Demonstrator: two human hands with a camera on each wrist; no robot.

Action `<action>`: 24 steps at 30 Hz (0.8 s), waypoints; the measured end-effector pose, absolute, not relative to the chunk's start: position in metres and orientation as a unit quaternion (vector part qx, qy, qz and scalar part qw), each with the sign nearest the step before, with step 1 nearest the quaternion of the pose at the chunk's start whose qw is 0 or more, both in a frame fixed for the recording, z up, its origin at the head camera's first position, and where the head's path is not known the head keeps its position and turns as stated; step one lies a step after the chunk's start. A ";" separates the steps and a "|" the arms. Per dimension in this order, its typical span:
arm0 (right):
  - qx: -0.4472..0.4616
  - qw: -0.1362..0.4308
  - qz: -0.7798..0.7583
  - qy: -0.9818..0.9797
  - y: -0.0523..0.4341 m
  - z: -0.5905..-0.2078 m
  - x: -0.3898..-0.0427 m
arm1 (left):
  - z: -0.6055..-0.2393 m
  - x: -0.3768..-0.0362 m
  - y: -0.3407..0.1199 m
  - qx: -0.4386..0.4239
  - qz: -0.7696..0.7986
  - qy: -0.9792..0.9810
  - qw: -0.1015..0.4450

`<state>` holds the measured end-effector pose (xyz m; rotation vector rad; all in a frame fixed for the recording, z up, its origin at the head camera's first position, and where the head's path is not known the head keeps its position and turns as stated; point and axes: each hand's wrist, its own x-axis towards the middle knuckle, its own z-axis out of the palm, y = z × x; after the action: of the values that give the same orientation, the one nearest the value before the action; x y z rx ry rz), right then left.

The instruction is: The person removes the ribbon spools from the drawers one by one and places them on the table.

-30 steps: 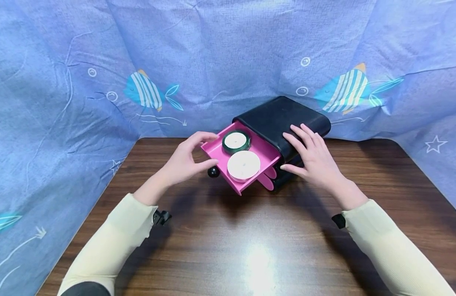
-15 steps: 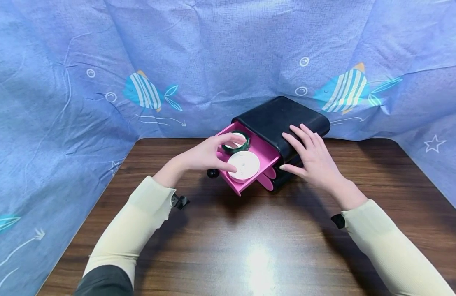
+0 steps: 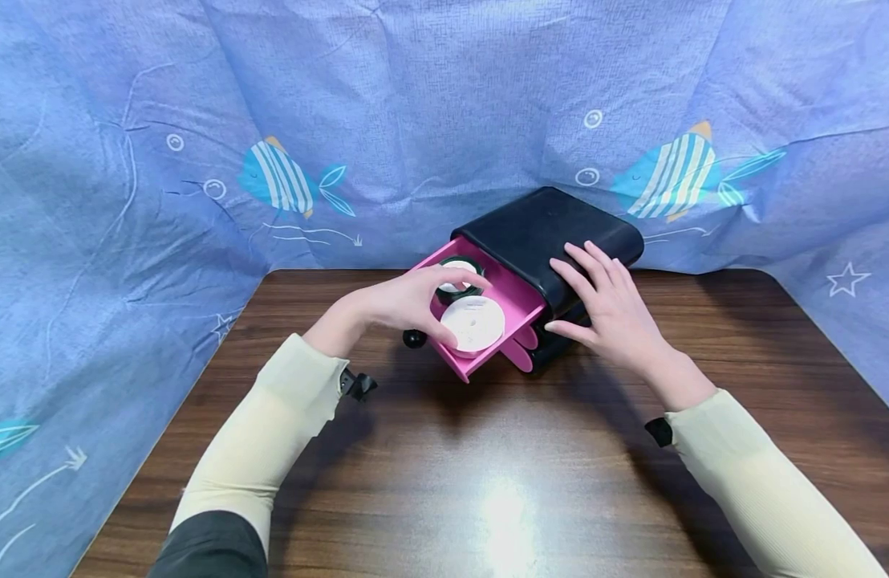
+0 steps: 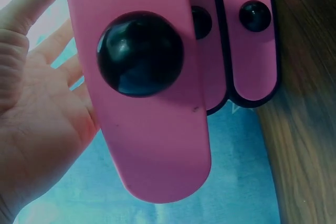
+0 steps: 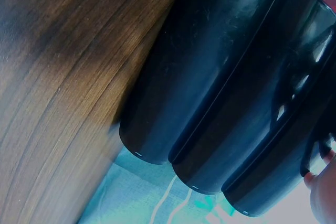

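Observation:
My left hand (image 3: pixel 404 301) reaches over the front of a pulled-out pink drawer (image 3: pixel 520 299). Its thumb lies at the near-left edge of a white-faced ribbon spool (image 3: pixel 473 325), while its fingers extend over a green spool (image 3: pixel 455 267), partly covering it. Whether the fingertips touch either spool is unclear. The left wrist view shows the drawer's pink front (image 4: pixel 157 145) and black knob (image 4: pixel 140 53), with the palm behind. My right hand (image 3: pixel 618 313) rests with spread fingers on the black drawer cabinet (image 3: pixel 545 233); its thumb is beside the cabinet's lower side.
Two lower drawers with pink fronts (image 4: pixel 254 61) and black knobs sit pushed in under the pulled-out one. The cabinet stands angled on a brown wooden table (image 3: pixel 444 466). Behind it hangs a blue cloth (image 3: pixel 444 120) printed with fish.
My left hand has moved right, from the drawer's front edge to over the spools inside. The right hand stays on the cabinet, and the drawer keeps its position.

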<state>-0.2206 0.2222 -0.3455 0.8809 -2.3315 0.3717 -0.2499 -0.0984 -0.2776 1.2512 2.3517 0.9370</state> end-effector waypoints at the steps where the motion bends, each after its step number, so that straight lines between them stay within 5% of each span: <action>1: 0.333 0.305 0.140 -0.881 0.222 -0.346 -0.221 | -0.277 -0.250 -0.098 0.441 0.327 0.820 0.160; 24: 0.331 0.304 0.145 -0.882 0.222 -0.346 -0.220 | -0.277 -0.249 -0.082 0.464 0.245 0.829 0.194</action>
<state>-0.2200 0.2220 -0.3455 0.8756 -2.3356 0.3835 -0.2493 -0.0816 -0.2767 1.3008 2.3241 0.6863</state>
